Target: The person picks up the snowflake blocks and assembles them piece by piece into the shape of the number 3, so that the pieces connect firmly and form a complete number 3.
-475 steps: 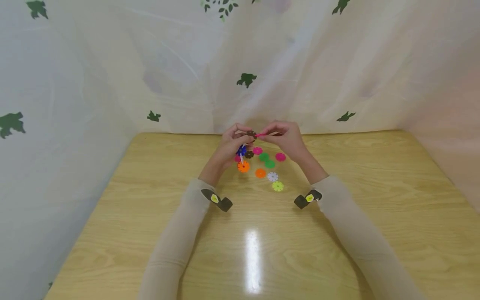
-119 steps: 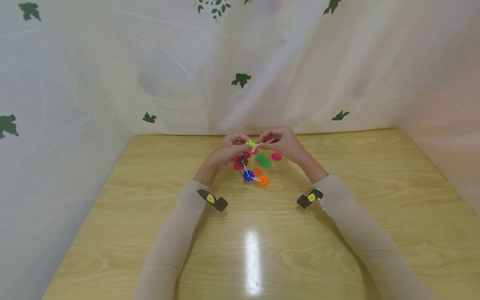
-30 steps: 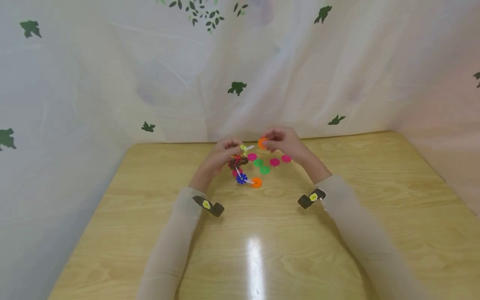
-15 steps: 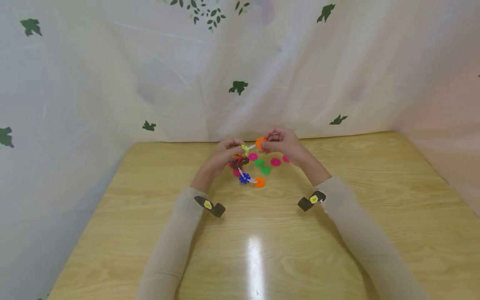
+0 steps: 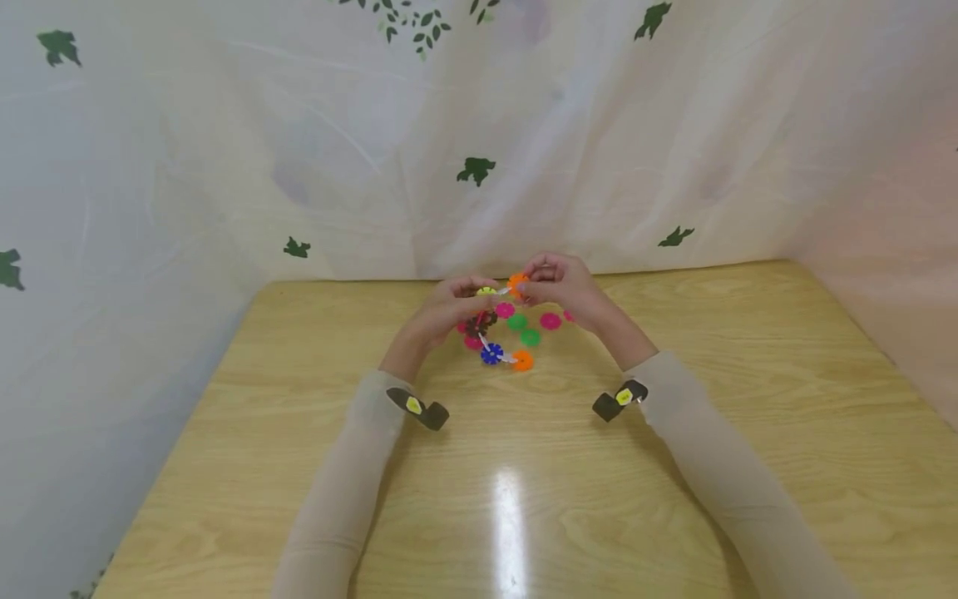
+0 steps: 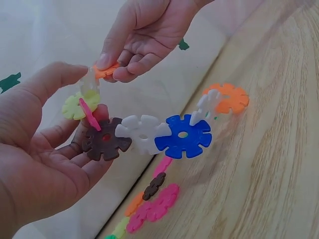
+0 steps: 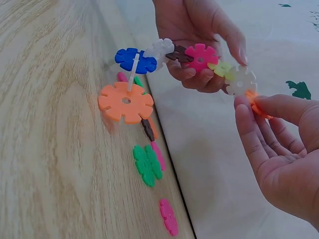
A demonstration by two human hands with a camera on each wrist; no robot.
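Observation:
My left hand [image 5: 445,312] grips a chain of slotted flower-shaped plastic discs, its thumb at the white end disc [image 7: 242,80]. From there the chain runs through a yellow disc [image 6: 79,104], a pink disc [image 7: 202,57], a brown disc [image 6: 105,139], a white disc [image 6: 143,134], a blue disc [image 6: 183,136] and another white disc to an orange disc [image 7: 125,102], which hangs over the table. My right hand [image 5: 569,287] pinches a second orange disc [image 6: 105,70] between thumb and fingers. That disc's edge meets the white end disc; how deep the slots sit is hidden.
Loose discs lie on the wooden table [image 5: 636,466] below my hands, among them two green discs [image 5: 530,337], several pink discs [image 5: 550,321] and a brown disc [image 6: 154,186]. A pale patterned cloth [image 5: 359,166] hangs behind the table's far edge.
Earlier, my right hand brought a pink disc, then a white disc, to the chain. One second ago the orange disc was apart from the white end disc; it has moved left and now meets it.

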